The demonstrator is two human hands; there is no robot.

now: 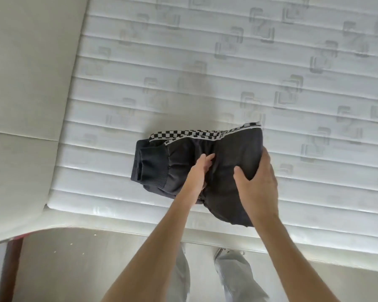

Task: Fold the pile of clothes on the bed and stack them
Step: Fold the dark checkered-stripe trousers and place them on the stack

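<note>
One head-worn camera looks steeply down, close over the mattress (205, 83) edge and floor (85, 258).

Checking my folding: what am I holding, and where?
Right hand grips the dark garment by its right folded edge; left hand presses its middle.

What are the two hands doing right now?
Left hand: open, fingers pressing into the dark folded garment.
Right hand: gripping the garment's right edge.

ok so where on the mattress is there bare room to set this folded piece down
Bare mattress lies beyond the checkered trim and right of the right hand. A narrower strip runs between the ribbed cuff and the bed frame. Crowded only under the dark garment, where the left hand presses.
</note>
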